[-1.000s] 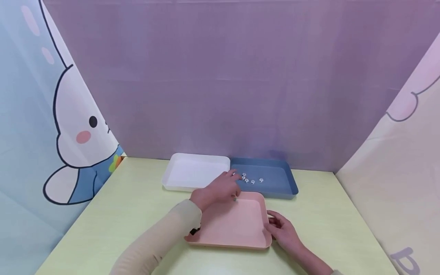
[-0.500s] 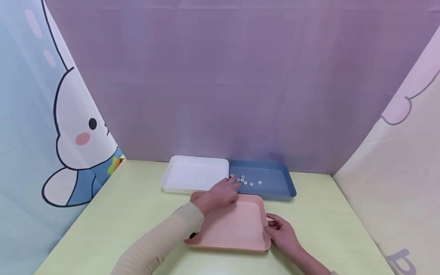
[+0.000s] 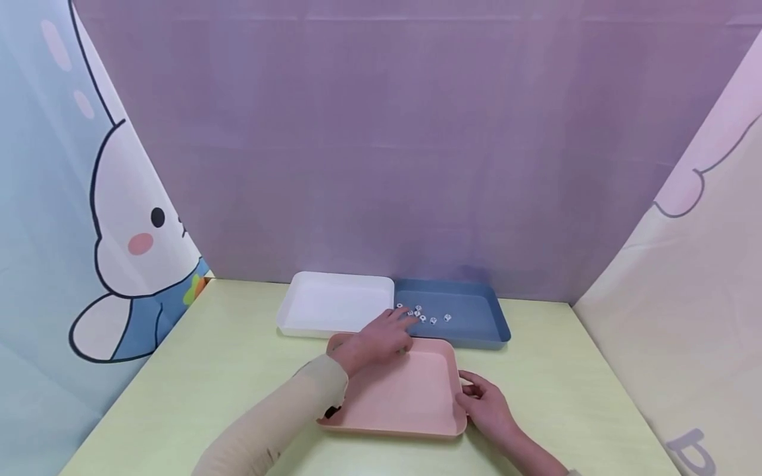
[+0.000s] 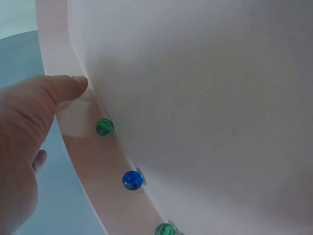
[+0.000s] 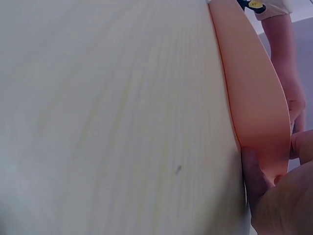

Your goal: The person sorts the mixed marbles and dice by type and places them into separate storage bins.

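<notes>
A pink tray [image 3: 417,396] lies nearest the person. My left hand [image 3: 381,337] straddles its far rim: the thumb bends against the inner wall in the left wrist view, the other fingers reach beyond it over the blue tray [image 3: 476,311], beside several white dice [image 3: 433,320]. Along the foot of the pink wall sit a green marble [image 4: 104,127], a blue marble [image 4: 132,180] and another green marble [image 4: 165,229]; the left hand and arm hide them in the head view. My right hand [image 3: 488,406] grips the pink tray's right side, digits on both faces of the wall.
A white tray [image 3: 339,304] stands at the back, directly left of the blue one. All three trays rest on a pale yellow table [image 3: 208,370]. A purple cloth [image 3: 381,145] hangs behind, with printed cloths at left and right.
My left hand has come down from its raised pose onto the far rim; a small marble seen by its thumb is now hidden. The right hand stays put.
</notes>
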Motion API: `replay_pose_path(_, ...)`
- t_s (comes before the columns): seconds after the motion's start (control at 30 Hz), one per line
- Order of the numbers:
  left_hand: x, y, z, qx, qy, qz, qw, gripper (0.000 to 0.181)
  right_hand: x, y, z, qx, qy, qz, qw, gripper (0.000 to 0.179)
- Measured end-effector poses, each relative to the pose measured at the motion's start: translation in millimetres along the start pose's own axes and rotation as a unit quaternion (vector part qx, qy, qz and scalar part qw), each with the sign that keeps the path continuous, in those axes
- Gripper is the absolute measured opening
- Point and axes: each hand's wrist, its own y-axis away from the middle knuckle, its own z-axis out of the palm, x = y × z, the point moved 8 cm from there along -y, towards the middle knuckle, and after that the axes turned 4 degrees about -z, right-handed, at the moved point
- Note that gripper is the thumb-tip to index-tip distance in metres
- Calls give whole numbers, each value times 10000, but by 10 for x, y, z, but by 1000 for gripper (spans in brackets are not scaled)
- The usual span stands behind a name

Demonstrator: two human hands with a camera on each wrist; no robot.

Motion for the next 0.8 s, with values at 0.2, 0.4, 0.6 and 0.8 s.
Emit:
replay_pose_path(0.2,-59,38,-38,139,572,-89,9982,25,-25,14,-10,-41,-71,-103,9999,50)
replay_pose_path(0.4,-111,73,-82,241,1093,-267,9934,7,10,5,-6,-32,-132,27,9999,50)
replay_pose_path(0.6,-184,109,-99,367,1743,-517,9827,9,41,-8,-10,-30,-131,20,9999,49)
replay_pose_path(0.8,-345,173,-91,708,2805,-959,9524,6,37,-5,-4,-72,-212,50,9997,48)
